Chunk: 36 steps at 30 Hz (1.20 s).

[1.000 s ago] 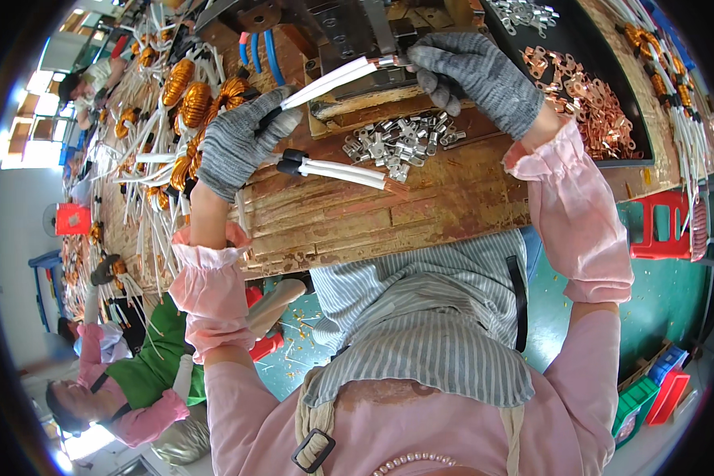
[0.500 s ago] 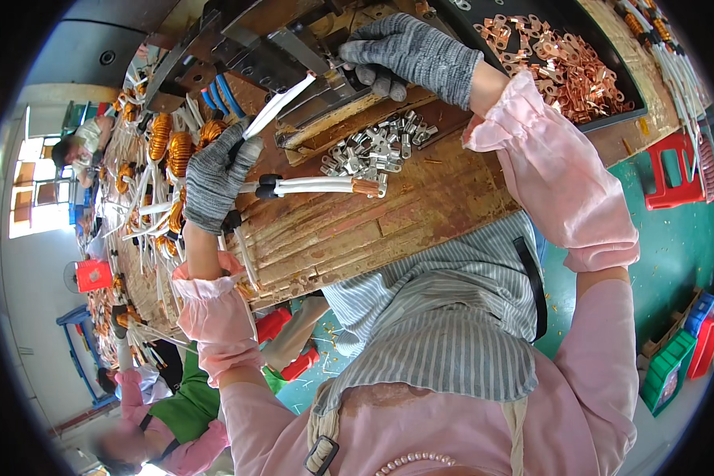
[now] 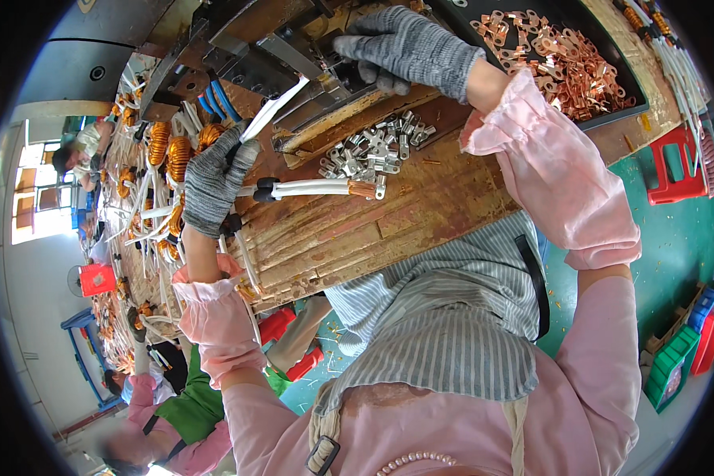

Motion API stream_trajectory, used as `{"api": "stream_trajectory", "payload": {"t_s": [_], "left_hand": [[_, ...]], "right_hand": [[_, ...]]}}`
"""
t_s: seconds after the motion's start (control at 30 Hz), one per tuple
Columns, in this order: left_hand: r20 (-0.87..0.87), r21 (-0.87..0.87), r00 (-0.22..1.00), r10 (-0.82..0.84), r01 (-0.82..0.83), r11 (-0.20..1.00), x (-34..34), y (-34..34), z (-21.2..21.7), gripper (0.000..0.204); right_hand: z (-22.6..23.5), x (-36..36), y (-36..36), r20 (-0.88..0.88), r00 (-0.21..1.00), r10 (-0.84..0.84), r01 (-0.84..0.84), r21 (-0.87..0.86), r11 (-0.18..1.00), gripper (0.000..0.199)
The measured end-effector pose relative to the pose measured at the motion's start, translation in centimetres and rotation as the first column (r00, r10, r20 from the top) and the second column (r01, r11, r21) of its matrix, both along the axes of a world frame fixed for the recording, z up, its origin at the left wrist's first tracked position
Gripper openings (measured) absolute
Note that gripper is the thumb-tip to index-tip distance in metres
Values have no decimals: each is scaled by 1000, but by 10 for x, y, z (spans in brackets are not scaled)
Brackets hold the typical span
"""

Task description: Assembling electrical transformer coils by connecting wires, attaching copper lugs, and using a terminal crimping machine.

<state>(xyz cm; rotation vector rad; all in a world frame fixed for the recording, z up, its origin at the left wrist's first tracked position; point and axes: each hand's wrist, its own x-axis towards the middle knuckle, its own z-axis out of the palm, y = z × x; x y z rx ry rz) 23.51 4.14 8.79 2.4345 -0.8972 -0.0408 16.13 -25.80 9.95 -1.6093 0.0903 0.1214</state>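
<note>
Over worn wooden bench (image 3: pixel 420 214), left hand (image 3: pixel 214 181) grips white cables (image 3: pixel 301 188); right hand (image 3: pixel 404 46) curls on press (image 3: pixel 293 63)

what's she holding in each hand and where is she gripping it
The left hand grips white sleeved wires near their black-banded middle, copper ends free. The right hand rests on the press; any hold there is hidden.

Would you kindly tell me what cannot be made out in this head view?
- End of the white sleeved cable: it runs into the grey metal press, which hides it.
- Right gloved hand: its fingertips are tucked against the press, so any contents are unseen.
- Left gloved hand: its palm side is hidden by the knitted glove's back.
</note>
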Motion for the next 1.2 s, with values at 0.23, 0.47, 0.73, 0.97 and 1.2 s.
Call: {"api": "stream_trajectory", "payload": {"t_s": [0.23,0.47,0.73,0.97,1.2], "left_hand": [[5,19,1000,6,-6,1000,0,-2,2,37],[43,104,999,26,-30,994,-1,-3,4,38],[134,78,990,-40,29,997,-7,11,4,37],[191,53,973,-127,119,991,-33,28,10,33],[14,-111,991,-130,131,985,-53,50,2,40]], "right_hand": [[-1,-20,-30,133,976,-171,176,-21,984,35],[0,-49,-47,168,945,-280,276,48,960,24],[-39,-79,-16,148,987,57,-53,-35,998,33],[-61,-84,64,115,905,409,-420,91,903,47],[-69,-82,89,-370,768,522,-410,342,846,39]]}}
